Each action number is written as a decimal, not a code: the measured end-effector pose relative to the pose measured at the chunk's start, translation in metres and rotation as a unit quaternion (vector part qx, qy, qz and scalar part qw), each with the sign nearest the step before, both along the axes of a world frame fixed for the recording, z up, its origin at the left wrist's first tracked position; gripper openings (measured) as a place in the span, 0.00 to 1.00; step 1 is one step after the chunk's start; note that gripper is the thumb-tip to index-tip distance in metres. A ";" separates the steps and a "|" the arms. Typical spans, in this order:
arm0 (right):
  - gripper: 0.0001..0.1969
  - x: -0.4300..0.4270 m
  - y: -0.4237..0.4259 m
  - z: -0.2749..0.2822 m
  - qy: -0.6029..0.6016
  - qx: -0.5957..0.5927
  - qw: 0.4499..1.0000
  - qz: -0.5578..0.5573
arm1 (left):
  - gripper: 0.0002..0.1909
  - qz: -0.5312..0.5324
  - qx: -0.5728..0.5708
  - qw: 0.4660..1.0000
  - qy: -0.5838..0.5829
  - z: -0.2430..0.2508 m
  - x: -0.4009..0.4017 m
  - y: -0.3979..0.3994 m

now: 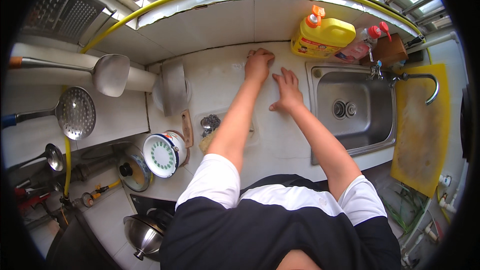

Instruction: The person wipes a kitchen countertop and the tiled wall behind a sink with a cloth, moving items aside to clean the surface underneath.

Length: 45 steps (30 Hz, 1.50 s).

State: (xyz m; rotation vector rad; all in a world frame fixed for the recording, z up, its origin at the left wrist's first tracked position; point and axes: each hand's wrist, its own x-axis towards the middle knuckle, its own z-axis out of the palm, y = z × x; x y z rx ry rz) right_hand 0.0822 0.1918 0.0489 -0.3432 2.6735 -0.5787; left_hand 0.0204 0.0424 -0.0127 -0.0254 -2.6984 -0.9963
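My left hand (258,63) rests on the white countertop (225,67) close to the back wall, its fingers curled down; whether something lies beneath them is hidden. Just right of it, my right hand (288,92) lies on the counter with fingers and thumb spread, holding nothing. It is near the left rim of the stainless steel sink (352,150). Behind the sink's left part stand a yellow jug with an orange pump (322,37) and a clear bottle with a red pump (356,45). Partly behind my left forearm is a clear tray (255,127) with a steel wool scourer (212,122) and a sponge (207,142).
A cleaver (174,88) and an enamel pot with a patterned lid (162,155) are on the counter's left. A spatula (111,75), skimmer (76,112) and ladle (54,156) hang at left. A faucet (376,71) and yellow board (422,127) are at right.
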 end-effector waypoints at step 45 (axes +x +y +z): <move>0.19 -0.049 0.094 0.123 0.517 -0.199 0.832 0.019 | 0.18 -0.041 -0.017 0.994 -0.102 0.025 0.078 0.070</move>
